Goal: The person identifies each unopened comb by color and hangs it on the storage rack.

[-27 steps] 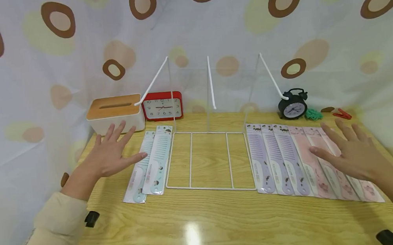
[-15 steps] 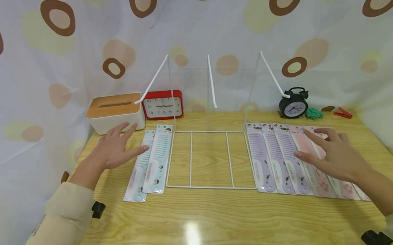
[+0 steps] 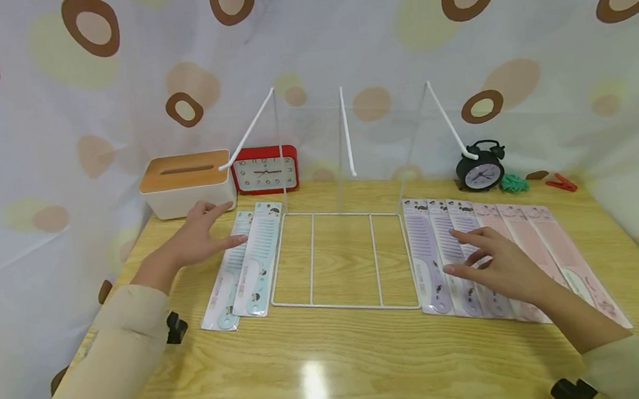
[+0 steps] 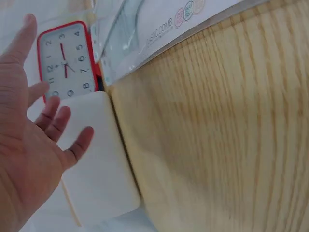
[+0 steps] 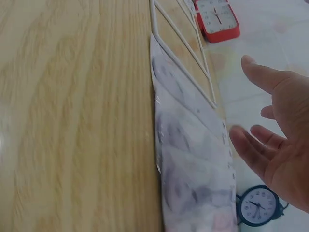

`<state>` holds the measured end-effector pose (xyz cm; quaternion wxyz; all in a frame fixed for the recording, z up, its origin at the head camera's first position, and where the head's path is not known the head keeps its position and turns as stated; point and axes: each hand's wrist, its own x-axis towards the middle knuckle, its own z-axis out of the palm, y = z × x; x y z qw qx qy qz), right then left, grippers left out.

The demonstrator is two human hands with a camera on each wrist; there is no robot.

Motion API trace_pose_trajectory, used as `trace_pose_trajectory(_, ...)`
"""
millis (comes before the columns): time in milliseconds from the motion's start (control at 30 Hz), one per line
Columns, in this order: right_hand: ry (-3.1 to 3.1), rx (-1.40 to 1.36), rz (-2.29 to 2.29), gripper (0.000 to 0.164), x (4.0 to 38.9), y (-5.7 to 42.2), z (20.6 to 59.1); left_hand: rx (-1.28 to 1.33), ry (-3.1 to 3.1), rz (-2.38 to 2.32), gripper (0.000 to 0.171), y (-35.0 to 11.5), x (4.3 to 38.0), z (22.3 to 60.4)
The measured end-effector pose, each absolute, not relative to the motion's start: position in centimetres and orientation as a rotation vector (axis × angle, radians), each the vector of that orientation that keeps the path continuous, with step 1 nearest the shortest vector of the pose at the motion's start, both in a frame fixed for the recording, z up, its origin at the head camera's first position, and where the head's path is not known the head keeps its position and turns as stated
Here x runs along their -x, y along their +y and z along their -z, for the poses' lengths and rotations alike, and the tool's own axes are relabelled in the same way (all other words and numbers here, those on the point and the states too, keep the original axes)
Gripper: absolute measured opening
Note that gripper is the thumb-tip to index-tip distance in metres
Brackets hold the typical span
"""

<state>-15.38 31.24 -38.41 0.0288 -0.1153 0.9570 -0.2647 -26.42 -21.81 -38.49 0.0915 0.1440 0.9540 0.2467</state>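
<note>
My left hand (image 3: 198, 237) hovers with loose fingers over two packaged teal combs (image 3: 259, 263) lying side by side, thumb pointing right. In the left wrist view one comb package (image 4: 169, 21) shows the printed word COMB. My right hand (image 3: 496, 263) is above the purple packaged combs (image 3: 427, 253), its fingers bent a little and nothing between them. To their right lie pink packaged combs (image 3: 575, 252), overlapping in a row. Between the two groups stands a white wire rack (image 3: 345, 306) with clear panels and three white hooked arms at the top.
Behind my left hand are a white tissue box with a wooden lid (image 3: 184, 172) and a red square clock (image 3: 267, 171). At the back right stand a black alarm clock (image 3: 481, 174), a green scrunchie-like bundle (image 3: 514, 183) and a red clip (image 3: 562, 182). A patterned curtain closes the back.
My right hand has moved left, from over the pink combs to over the purple ones. My left hand has shifted slightly right and its fingers have drawn closer together.
</note>
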Motion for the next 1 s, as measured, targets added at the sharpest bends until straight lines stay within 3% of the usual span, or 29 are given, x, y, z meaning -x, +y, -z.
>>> trace_pose_trajectory(567,2.491,0.295,1.41,0.075,15.5,27.2,42.2,-0.241,2.634,-1.138,0.067,-22.2,30.1,40.7)
trace_pose_trajectory(1000,2.477,0.363,1.431,0.076,15.2,26.9,44.0,-0.209,2.607,-1.163,0.057,-22.5,31.6,42.2)
